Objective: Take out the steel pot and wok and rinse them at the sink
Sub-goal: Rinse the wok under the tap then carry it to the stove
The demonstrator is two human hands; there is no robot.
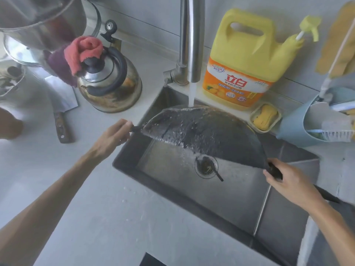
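Observation:
A dark wok (207, 131) is held tilted over the steel sink (278, 217), its underside turned up towards me. Water from the faucet (190, 39) runs onto its upper edge and streams down the wet metal. My left hand (113, 137) grips the small handle at the wok's left rim. My right hand (288, 181) is closed around the long black handle on the right. A large steel pot (38, 22) stands on the counter at the top left, partly out of view.
A steel kettle (109, 81) with a red cloth (84, 50) on top stands left of the faucet. A cleaver (61, 104) lies on the counter. A yellow detergent jug (247, 58), a soap dish (266, 117) and a blue brush holder (315, 120) sit behind the sink.

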